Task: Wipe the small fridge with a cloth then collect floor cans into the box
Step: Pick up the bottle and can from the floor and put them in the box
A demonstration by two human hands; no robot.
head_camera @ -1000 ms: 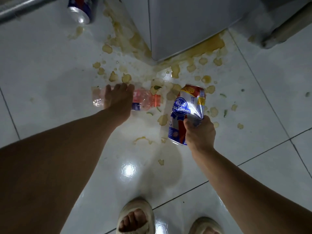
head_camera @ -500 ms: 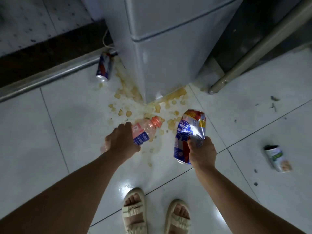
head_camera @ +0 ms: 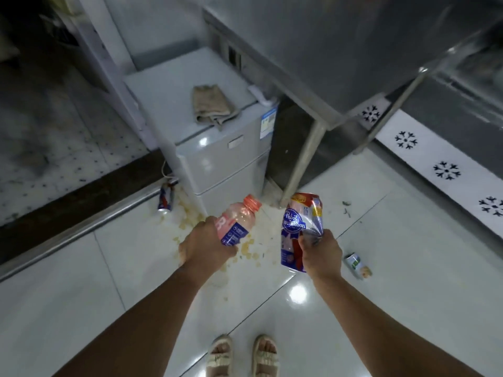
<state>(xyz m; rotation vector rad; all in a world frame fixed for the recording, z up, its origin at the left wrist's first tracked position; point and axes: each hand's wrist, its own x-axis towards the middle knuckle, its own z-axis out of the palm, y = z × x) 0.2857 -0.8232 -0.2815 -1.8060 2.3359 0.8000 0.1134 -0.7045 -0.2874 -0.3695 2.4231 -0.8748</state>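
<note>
Both hands are occupied and held above the floor. A pink plastic bottle [head_camera: 236,223] with an orange cap is gripped by the left hand [head_camera: 202,247], fingers wrapped round its lower body, cap tilted toward 1 o'clock. A crushed blue-and-white can [head_camera: 298,230] is gripped by the right hand [head_camera: 321,254], fingers curled round its lower half. The small fridge [head_camera: 217,156] is seen at 12 o'clock, a beige cloth [head_camera: 211,104] lying crumpled on its top. Yellowish spill residue [head_camera: 250,248] is spread over the white tiles at the fridge's base. One red-and-blue can [head_camera: 165,198] lies at 10 o'clock beside the fridge; another can [head_camera: 356,263] lies at 3 o'clock, just beside the right hand.
</note>
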